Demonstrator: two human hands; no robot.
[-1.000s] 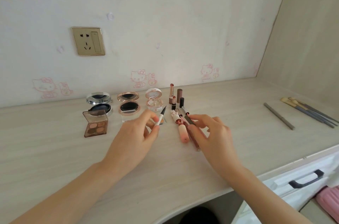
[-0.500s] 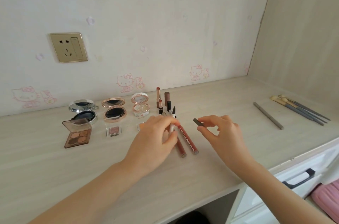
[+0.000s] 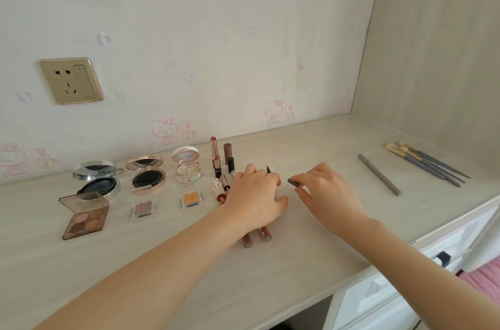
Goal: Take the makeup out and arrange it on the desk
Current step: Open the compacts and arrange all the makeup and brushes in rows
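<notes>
Already most of the makeup looks laid out on the pale wood-grain desk (image 3: 311,262). Three open round compacts (image 3: 146,172) sit in a row by the wall. A brown four-pan eyeshadow palette (image 3: 85,217) and two clear single-pan shadows (image 3: 142,208) lie in front of them. Upright lipsticks (image 3: 215,154) stand beside, and two reddish lip-gloss tubes (image 3: 266,235) lie partly under the left wrist. Far right, a grey pencil (image 3: 378,174) and a bunch of grey-handled brushes (image 3: 424,163) lie well apart from the rest.

The left hand (image 3: 257,194) has its grip curled round a black-tipped liner pen (image 3: 268,168), tip up, low over the desk. The right hand (image 3: 324,191) pinches a small grey cap (image 3: 293,182) just beside it. Judging by that, capping and placing this pen remains. Whether the white drawer (image 3: 378,300) at lower right holds more, I cannot tell.
</notes>
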